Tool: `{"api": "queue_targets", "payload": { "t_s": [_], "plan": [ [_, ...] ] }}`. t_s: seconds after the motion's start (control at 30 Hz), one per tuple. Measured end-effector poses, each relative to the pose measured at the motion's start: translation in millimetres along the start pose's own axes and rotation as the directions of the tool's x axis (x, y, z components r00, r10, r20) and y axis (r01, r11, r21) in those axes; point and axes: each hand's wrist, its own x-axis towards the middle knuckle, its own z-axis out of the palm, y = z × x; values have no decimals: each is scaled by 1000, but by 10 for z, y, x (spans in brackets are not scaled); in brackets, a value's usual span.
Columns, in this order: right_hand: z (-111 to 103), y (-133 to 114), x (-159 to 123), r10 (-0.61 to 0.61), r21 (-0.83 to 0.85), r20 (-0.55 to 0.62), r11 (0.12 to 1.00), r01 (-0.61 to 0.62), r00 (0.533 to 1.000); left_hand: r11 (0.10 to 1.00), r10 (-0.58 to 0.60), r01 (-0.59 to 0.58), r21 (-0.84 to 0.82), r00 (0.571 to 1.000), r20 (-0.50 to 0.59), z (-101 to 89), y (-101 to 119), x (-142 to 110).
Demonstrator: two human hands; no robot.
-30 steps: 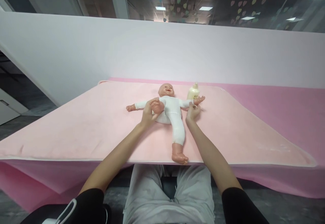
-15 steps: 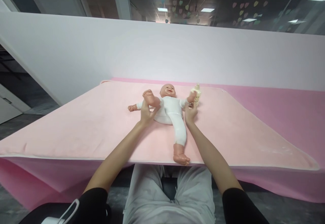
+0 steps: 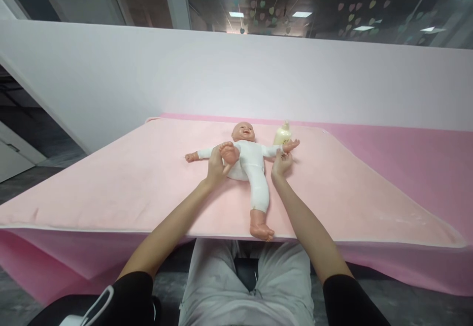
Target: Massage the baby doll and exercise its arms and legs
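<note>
Your left hand (image 3: 215,164) is closing around the doll's (image 3: 248,161) raised leg, holding its bare foot up at the doll's 9 o'clock side. The doll is lying on its back on the pink surface (image 3: 111,183), its other leg pointing toward you at 6 o'clock. Your right hand (image 3: 281,163) is pinching the doll's outstretched arm, with a cream bottle (image 3: 282,133) standing just beyond at 12 o'clock.

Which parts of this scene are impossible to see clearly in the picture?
- Head view: the bottle label is too small to read.
- Head view: the left hand covers the doll leg it lifts.
- Head view: the right hand fingertips hide behind the doll's wrist; grip unclear.
- Head view: the blanket hides the table.
</note>
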Motion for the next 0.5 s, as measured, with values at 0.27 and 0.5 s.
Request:
{"api": "queue_targets", "payload": {
  "t_s": [0.27, 0.5],
  "plan": [
    [25, -8, -200, -406, -135, 507, 834, 535, 760, 901, -320, 359, -244, 929, 187, 193, -75, 17],
    [33, -1, -59, -78, -43, 177, 995, 87, 981, 967, -256, 247, -67, 918, -303, -97, -149, 41]
  ]
}}
